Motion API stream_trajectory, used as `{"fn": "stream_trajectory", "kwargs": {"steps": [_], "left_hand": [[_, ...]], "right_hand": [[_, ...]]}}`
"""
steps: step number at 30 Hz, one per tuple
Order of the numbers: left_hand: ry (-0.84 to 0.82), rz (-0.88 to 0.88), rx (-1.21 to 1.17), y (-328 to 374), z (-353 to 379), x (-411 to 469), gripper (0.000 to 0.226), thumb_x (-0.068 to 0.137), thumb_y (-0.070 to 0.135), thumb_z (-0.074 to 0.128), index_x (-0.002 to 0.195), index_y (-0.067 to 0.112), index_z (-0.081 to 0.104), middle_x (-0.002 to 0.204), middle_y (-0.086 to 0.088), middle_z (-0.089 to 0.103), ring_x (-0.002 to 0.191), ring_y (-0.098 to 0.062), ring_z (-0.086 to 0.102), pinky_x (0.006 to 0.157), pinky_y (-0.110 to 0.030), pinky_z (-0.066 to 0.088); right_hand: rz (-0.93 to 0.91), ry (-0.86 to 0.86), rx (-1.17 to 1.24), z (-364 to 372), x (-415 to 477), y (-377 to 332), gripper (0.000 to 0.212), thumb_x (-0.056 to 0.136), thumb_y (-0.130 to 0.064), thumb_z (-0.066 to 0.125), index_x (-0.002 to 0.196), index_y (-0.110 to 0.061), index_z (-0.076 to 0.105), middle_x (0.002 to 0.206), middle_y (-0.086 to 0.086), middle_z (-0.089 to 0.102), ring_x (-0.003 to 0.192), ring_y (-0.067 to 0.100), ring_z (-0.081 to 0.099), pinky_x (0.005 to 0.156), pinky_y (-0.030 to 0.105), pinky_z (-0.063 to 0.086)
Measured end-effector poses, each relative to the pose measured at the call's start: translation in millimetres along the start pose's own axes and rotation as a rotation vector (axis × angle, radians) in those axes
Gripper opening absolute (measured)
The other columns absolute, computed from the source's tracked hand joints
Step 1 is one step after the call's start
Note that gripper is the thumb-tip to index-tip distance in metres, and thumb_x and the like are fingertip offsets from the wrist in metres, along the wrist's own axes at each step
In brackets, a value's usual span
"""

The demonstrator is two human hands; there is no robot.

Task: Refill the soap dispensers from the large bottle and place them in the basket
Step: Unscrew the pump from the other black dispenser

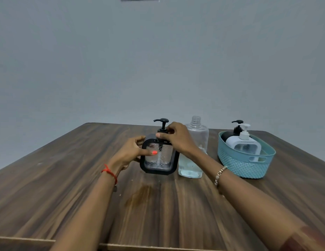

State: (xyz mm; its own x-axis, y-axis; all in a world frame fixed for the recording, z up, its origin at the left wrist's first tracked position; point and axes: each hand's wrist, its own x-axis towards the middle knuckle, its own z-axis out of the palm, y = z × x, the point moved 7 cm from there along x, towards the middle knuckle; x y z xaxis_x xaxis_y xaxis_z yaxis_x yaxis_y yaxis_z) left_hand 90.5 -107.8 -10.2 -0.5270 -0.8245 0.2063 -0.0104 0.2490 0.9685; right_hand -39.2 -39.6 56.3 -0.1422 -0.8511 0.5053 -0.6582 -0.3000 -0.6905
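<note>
A black-framed soap dispenser (pixel 159 158) with a clear window stands mid-table. My left hand (pixel 132 151) grips its left side, thumb across the window. My right hand (pixel 178 137) is closed around the collar of its black pump (pixel 162 123). Just right of it stands the large clear bottle (pixel 196 142), uncapped, with pale liquid in its lower part; my right wrist hides part of it. A teal woven basket (pixel 246 163) at the right holds a white dispenser (pixel 246 144) and a black one (pixel 236 130) behind it.
The wooden table (pixel 67 178) has a brownish stain (pixel 140 194) in front of the dispenser. Its near edge runs along the bottom of the view. A plain grey wall (pixel 158 60) stands behind the table's far edge.
</note>
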Motion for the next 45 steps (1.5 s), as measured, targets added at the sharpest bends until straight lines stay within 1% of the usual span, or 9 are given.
{"fn": "stream_trajectory", "kwargs": {"steps": [4,8,14,18,24,28,35,41,45], "left_hand": [[-0.052,-0.016,-0.041,2,-3,-6,0.078,0.043,0.021,0.084,0.116,0.014,0.058,0.091,0.004,0.072,0.086,-0.016,0.066,0.069,-0.033,0.054],[-0.152,0.003,-0.062,4,-5,-15,0.073,0.039,0.025,0.084,0.108,0.014,0.064,0.092,-0.002,0.071,0.088,-0.019,0.066,0.075,-0.036,0.055],[-0.277,-0.013,-0.233,-5,-4,-22,0.085,0.03,0.03,0.094,0.107,0.012,0.064,0.093,-0.004,0.072,0.086,-0.017,0.068,0.071,-0.03,0.057],[-0.144,0.011,-0.19,-2,-12,-21,0.067,0.038,0.019,0.088,0.101,0.012,0.065,0.081,0.002,0.073,0.075,-0.012,0.069,0.063,-0.028,0.058],[-0.033,-0.005,-0.078,3,-16,-17,0.051,0.055,0.007,0.08,0.103,0.013,0.064,0.082,0.002,0.072,0.075,-0.013,0.068,0.066,-0.032,0.055],[0.011,-0.029,-0.082,1,-17,-16,0.047,0.066,-0.001,0.076,0.11,0.01,0.062,0.083,0.002,0.07,0.077,-0.015,0.065,0.059,-0.029,0.056],[0.045,-0.064,-0.066,-2,-12,-14,0.096,0.044,0.018,0.085,0.13,0.002,0.047,0.101,-0.004,0.066,0.085,-0.018,0.066,0.057,-0.029,0.053],[0.032,-0.093,-0.061,-5,-9,-15,0.082,0.047,0.014,0.082,0.124,0.004,0.054,0.096,-0.004,0.068,0.087,-0.022,0.065,0.065,-0.035,0.054],[0.114,-0.115,-0.086,-16,-20,-14,0.08,0.051,0.011,0.082,0.125,0.003,0.054,0.108,-0.009,0.065,0.089,-0.022,0.063,0.064,-0.036,0.054]], "right_hand": [[-0.033,-0.071,0.16,1,-1,-1,0.023,0.077,-0.021,0.074,0.085,-0.001,0.066,0.072,0.004,0.056,0.066,0.015,0.05,0.065,0.028,0.039],[-0.054,-0.348,0.311,8,-3,-9,0.011,0.087,-0.011,0.062,0.094,-0.003,0.066,0.073,-0.002,0.062,0.068,0.008,0.056,0.069,0.02,0.043],[0.011,-0.683,0.641,26,-11,-22,0.036,0.086,-0.004,0.048,0.121,-0.002,0.055,0.107,0.006,0.07,0.105,0.019,0.062,0.098,0.028,0.047],[0.037,-0.532,0.618,19,1,-16,0.044,0.081,-0.009,0.056,0.123,0.003,0.053,0.121,0.023,0.059,0.114,0.029,0.056,0.104,0.035,0.041],[0.022,-0.156,0.264,7,12,-13,0.04,0.067,-0.016,0.083,0.103,-0.009,0.066,0.072,0.001,0.057,0.07,0.01,0.056,0.075,0.022,0.045],[0.128,-0.158,0.389,0,13,-9,0.046,0.067,0.001,0.07,0.111,-0.008,0.058,0.098,0.013,0.07,0.075,0.006,0.064,0.066,0.013,0.045],[0.062,-0.067,0.008,-1,4,-13,0.035,0.069,-0.03,0.08,0.091,-0.005,0.068,0.074,-0.001,0.061,0.065,0.007,0.055,0.054,0.008,0.039],[0.063,-0.055,0.32,-22,6,-26,0.024,0.075,0.011,0.065,0.099,0.01,0.065,0.084,0.009,0.066,0.061,-0.004,0.062,0.055,0.004,0.043],[-0.032,0.17,0.405,-52,9,-28,0.021,0.074,0.002,0.071,0.093,-0.006,0.069,0.095,0.013,0.069,0.073,0.009,0.061,0.068,0.019,0.048]]}}
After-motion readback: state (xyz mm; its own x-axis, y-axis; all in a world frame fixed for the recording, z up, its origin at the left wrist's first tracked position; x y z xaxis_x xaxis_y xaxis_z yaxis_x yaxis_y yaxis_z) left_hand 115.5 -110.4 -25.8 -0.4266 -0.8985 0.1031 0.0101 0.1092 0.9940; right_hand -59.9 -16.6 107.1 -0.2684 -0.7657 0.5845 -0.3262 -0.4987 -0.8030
